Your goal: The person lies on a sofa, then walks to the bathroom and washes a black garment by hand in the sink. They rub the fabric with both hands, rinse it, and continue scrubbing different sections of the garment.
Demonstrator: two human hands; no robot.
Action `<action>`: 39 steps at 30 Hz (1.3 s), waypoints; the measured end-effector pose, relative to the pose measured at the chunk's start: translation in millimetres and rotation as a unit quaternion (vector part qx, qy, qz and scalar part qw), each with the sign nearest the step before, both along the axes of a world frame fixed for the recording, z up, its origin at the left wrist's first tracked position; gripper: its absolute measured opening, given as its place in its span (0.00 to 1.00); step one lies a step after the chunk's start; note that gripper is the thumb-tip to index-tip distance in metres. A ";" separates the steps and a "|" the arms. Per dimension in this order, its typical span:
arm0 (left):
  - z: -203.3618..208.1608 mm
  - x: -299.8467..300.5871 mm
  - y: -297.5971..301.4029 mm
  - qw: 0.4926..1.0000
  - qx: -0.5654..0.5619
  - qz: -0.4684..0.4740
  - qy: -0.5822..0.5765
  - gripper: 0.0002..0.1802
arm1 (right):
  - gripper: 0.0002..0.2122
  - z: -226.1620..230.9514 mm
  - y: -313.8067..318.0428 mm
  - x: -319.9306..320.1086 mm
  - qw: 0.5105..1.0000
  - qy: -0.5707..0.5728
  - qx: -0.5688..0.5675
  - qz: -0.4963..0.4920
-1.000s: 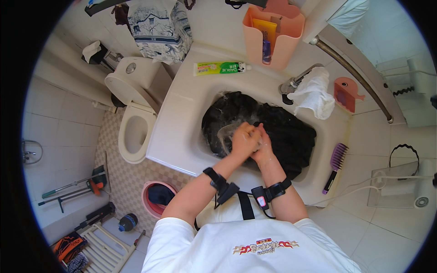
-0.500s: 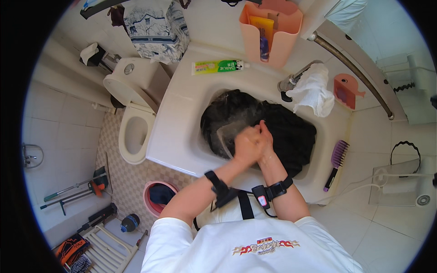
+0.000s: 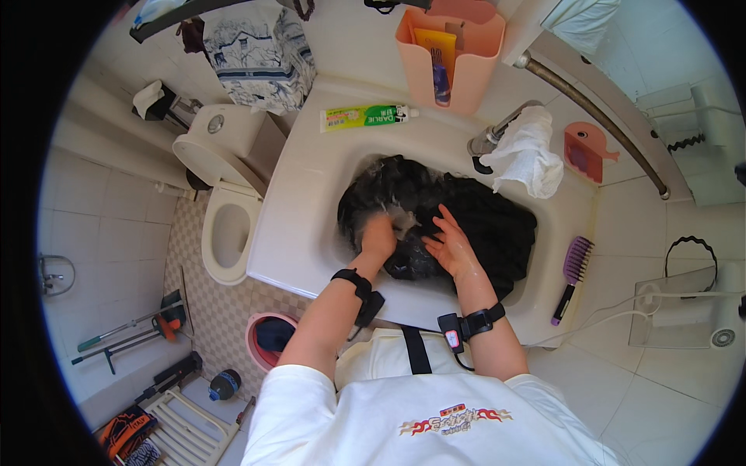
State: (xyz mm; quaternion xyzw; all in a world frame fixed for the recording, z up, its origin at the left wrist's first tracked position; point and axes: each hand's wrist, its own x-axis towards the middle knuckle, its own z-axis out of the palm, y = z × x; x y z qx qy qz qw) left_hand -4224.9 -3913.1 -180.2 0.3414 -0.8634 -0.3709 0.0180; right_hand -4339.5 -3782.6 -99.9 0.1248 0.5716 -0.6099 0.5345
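A black garment (image 3: 497,225) lies bunched in the white basin (image 3: 315,186), its left part under cloudy water. My left hand (image 3: 378,239) dips into the water at the garment's left part; its fingers are hidden there, so what they hold, if anything, cannot be made out. Beside it, a pale blurred patch, perhaps a splash, shows on the water. My right hand (image 3: 452,247) is wet and open over the middle of the garment, palm turned partly up and fingers apart, holding nothing.
Along the basin's rim stand a toothpaste tube (image 3: 364,118), a pink holder (image 3: 452,62), a faucet (image 3: 483,144) draped with a white cloth (image 3: 530,155), and a purple hairbrush (image 3: 576,268). Left are a toilet (image 3: 229,237) and a pink bucket (image 3: 256,353) with dark cloth inside.
My hands were together over the middle of the basin and have come apart. The left has moved left into the water; the right has opened and stays over the garment.
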 end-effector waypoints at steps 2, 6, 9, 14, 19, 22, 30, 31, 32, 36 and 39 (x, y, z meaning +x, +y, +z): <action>-4.7 -5.0 0.7 0.988 0.063 0.115 0.080 0.13 | 0.28 -4.2 -4.1 0.3 0.999 -0.039 -0.009 -0.024; 75.2 -24.1 58.9 0.931 0.181 0.054 0.314 0.08 | 0.23 -19.9 -3.6 -7.1 0.969 -0.130 -0.167 -0.126; 127.5 -7.6 81.3 0.920 0.143 -0.048 0.361 0.06 | 0.20 -20.6 0.1 -10.7 0.966 -0.142 -0.215 -0.038; 100.6 -34.4 57.9 0.949 -0.058 0.050 0.305 0.14 | 0.17 -61.1 -16.0 5.1 0.964 -0.094 -0.180 -0.171; 89.5 -29.0 36.1 0.951 0.133 0.214 0.177 0.18 | 0.17 6.8 -30.9 30.8 0.984 -0.084 0.027 -0.153; 105.2 -35.1 70.8 0.928 0.032 0.062 0.365 0.18 | 0.16 -58.9 -6.0 -9.5 0.973 -0.092 -0.192 -0.094; 106.6 -39.4 33.3 0.942 0.144 0.183 0.240 0.18 | 0.15 -12.4 -27.1 14.3 0.970 -0.108 -0.117 -0.185; 103.1 -39.3 53.3 0.927 0.091 0.139 0.336 0.19 | 0.15 -4.7 -26.1 12.9 0.961 -0.106 -0.131 -0.219; 99.0 -35.9 69.0 0.898 0.038 0.094 0.428 0.20 | 0.15 -30.6 -19.5 -1.7 0.983 -0.025 -0.092 -0.155; 81.4 -32.8 42.8 0.927 0.055 0.167 0.331 0.23 | 0.15 17.3 -30.7 26.5 0.978 -0.113 -0.044 -0.169; 83.1 -36.5 2.8 0.862 0.373 0.280 0.199 0.22 | 0.14 32.8 -17.8 25.6 0.980 -0.101 -0.113 -0.127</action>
